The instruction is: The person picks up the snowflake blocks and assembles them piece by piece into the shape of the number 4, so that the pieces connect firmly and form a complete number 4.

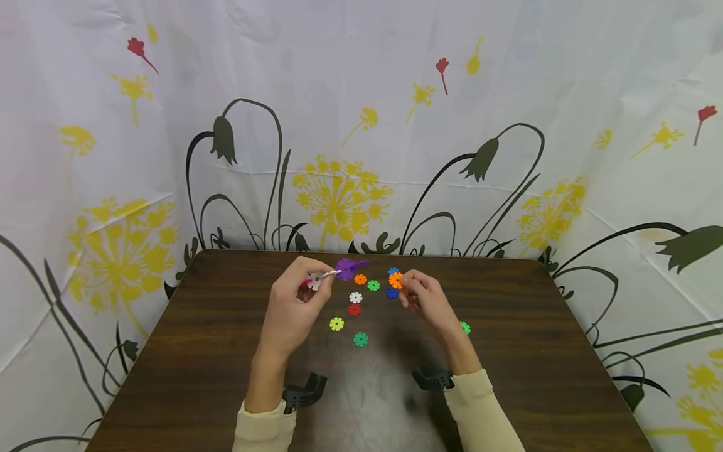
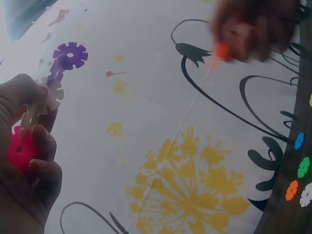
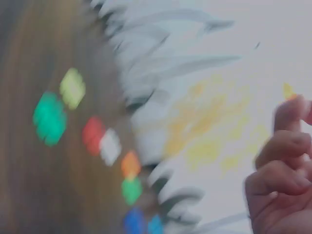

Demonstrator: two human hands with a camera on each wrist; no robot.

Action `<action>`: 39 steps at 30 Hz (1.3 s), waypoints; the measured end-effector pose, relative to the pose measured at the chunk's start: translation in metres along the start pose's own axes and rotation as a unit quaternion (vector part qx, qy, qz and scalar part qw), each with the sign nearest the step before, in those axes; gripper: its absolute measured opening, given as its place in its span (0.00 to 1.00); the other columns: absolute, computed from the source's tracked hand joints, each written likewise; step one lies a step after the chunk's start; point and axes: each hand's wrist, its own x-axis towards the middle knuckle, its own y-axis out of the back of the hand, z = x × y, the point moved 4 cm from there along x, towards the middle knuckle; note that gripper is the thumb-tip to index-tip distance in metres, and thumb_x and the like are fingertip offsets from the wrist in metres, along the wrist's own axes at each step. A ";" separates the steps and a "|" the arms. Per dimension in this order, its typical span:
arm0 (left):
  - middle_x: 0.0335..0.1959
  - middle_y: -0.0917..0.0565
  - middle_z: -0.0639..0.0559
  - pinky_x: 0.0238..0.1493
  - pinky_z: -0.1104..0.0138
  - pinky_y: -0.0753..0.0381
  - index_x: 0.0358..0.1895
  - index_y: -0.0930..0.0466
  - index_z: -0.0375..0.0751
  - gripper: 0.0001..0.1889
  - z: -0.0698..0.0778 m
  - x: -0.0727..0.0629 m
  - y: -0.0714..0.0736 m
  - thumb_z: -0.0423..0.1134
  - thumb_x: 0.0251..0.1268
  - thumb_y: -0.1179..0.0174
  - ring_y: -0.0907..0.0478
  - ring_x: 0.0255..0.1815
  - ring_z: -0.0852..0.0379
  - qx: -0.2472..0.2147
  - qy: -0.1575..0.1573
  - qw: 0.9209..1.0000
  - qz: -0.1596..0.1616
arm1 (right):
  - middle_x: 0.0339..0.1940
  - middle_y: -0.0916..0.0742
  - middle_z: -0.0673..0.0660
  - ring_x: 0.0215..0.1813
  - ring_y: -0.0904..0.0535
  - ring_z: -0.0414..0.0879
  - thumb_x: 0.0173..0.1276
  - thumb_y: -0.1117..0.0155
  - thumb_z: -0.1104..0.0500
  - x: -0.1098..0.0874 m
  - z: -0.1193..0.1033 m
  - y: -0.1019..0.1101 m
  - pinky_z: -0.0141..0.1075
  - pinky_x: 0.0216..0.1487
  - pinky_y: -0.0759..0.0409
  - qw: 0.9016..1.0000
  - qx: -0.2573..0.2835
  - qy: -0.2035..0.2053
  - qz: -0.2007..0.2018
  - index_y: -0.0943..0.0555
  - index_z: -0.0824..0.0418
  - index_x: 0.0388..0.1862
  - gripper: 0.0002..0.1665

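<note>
Discs (image 1: pixel 358 343) on tbl (image 1: pixel 198 351), backdrop (image 1: pixel 361 56) bhd

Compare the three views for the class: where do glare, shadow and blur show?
Head: fairly sharp, with pale sheen on the near table and dark shadow below the right hand. Left wrist: bright glare at upper left, the right hand blurred, the upper purple disc clearer. Right wrist: the yellow disc and its neighbours smeared, the right hand clearer.
</note>
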 end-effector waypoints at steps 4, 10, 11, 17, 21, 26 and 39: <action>0.42 0.17 0.54 0.26 0.74 0.33 0.47 0.14 0.44 0.11 0.003 0.000 -0.004 0.25 0.70 0.31 0.32 0.28 0.61 -0.012 -0.013 1.000 -0.011 | 0.20 0.24 0.52 0.22 0.35 0.43 0.86 0.45 0.50 -0.014 -0.043 -0.011 0.32 0.24 0.39 0.996 0.040 0.080 0.012 0.27 0.64 0.40 0.18; 0.43 0.17 0.55 0.27 0.73 0.33 0.48 0.15 0.46 0.11 0.007 -0.006 -0.015 0.27 0.71 0.31 0.30 0.28 0.58 -0.016 -0.013 0.999 -0.048 | 0.20 0.23 0.51 0.21 0.34 0.42 0.87 0.46 0.55 -0.034 -0.075 -0.019 0.36 0.22 0.40 0.991 0.010 0.136 0.014 0.26 0.62 0.38 0.15; 0.43 0.17 0.55 0.27 0.73 0.32 0.48 0.15 0.46 0.11 0.007 -0.006 -0.017 0.27 0.71 0.31 0.30 0.28 0.56 -0.016 -0.013 0.998 -0.053 | 0.20 0.23 0.51 0.21 0.34 0.42 0.87 0.46 0.56 -0.036 -0.077 -0.020 0.35 0.21 0.40 0.990 0.002 0.141 0.011 0.26 0.62 0.38 0.15; 0.45 0.17 0.56 0.28 0.73 0.32 0.48 0.16 0.48 0.10 0.007 -0.005 -0.023 0.29 0.72 0.31 0.29 0.29 0.56 -0.010 -0.009 0.997 -0.073 | 0.22 0.22 0.52 0.22 0.32 0.44 0.87 0.46 0.60 -0.040 -0.087 -0.023 0.32 0.22 0.34 0.986 -0.041 0.161 -0.018 0.25 0.65 0.39 0.13; 0.45 0.17 0.56 0.28 0.73 0.32 0.48 0.16 0.47 0.10 0.008 -0.004 -0.024 0.29 0.72 0.31 0.31 0.29 0.61 -0.009 -0.016 0.997 -0.079 | 0.23 0.23 0.55 0.22 0.31 0.45 0.86 0.46 0.61 -0.040 -0.091 -0.023 0.35 0.22 0.32 0.982 -0.074 0.166 -0.041 0.25 0.65 0.39 0.12; 0.43 0.18 0.56 0.27 0.73 0.31 0.46 0.17 0.47 0.11 0.009 -0.004 -0.024 0.26 0.70 0.31 0.31 0.29 0.63 -0.016 -0.036 0.995 -0.094 | 0.20 0.26 0.58 0.20 0.34 0.47 0.86 0.46 0.62 -0.042 -0.096 -0.020 0.35 0.21 0.35 0.975 -0.114 0.174 -0.077 0.25 0.64 0.38 0.12; 0.45 0.16 0.54 0.29 0.70 0.29 0.47 0.16 0.45 0.10 0.011 0.000 -0.024 0.27 0.71 0.31 0.28 0.32 0.58 -0.011 -0.033 0.998 -0.055 | 0.25 0.21 0.65 0.25 0.26 0.53 0.93 0.60 0.50 -0.018 -0.067 -0.004 0.40 0.27 0.22 0.978 -0.116 0.175 -0.020 0.22 0.65 0.47 0.24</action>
